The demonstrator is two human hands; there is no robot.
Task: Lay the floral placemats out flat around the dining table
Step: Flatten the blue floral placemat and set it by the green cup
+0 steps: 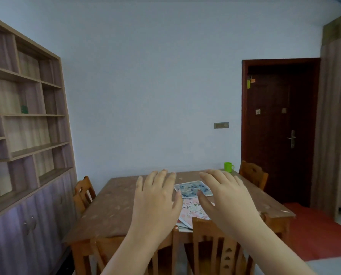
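Note:
A blue floral placemat (pixel 191 189) lies near the middle of the worn brown dining table (pixel 110 207). A pink floral placemat (pixel 191 212) lies in front of it, on top of a small pile that reaches the table's near edge. My left hand (pixel 157 199) and my right hand (pixel 225 197) are both stretched out palm down above the table, fingers spread, one on each side of the placemats. Neither hand holds anything, and they hide parts of both placemats.
A green mug (pixel 228 167) stands at the table's far right corner. Wooden chairs stand at the left (pixel 84 193), far right (pixel 254 174) and near side (pixel 215 247). A tall shelf unit (pixel 26 120) lines the left wall; a dark door (pixel 280 132) is at the right.

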